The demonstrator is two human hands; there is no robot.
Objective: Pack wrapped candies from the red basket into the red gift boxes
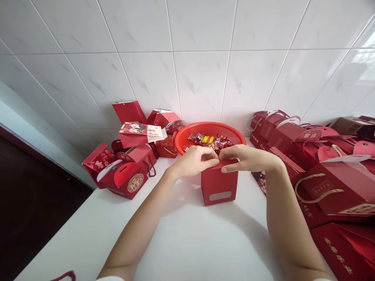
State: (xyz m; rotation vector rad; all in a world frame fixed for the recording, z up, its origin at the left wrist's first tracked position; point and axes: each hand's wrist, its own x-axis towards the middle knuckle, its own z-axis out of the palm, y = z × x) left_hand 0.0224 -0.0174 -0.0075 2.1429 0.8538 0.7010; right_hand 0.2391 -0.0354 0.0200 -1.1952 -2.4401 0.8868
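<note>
An upright red gift box (218, 185) with a pale rounded panel low on its front stands on the white table. Both hands are at its top edge. My left hand (199, 158) has its thumb and fingers pinched on the left part of the top. From the other side, my right hand (244, 158) pinches the right part, its thumb along the front edge. The fingertips nearly meet and partly hide the top flap. Just behind the box is a red plastic basket (184, 134) with wrapped candies (209, 139) in it.
Red gift boxes (129, 175) are piled at the left, one with a printed pale flap. Many more red boxes with cord handles (322, 187) crowd the right side. A tiled wall (202, 86) rises behind the white table (187, 238). A dark red cord (66, 275) shows at bottom left.
</note>
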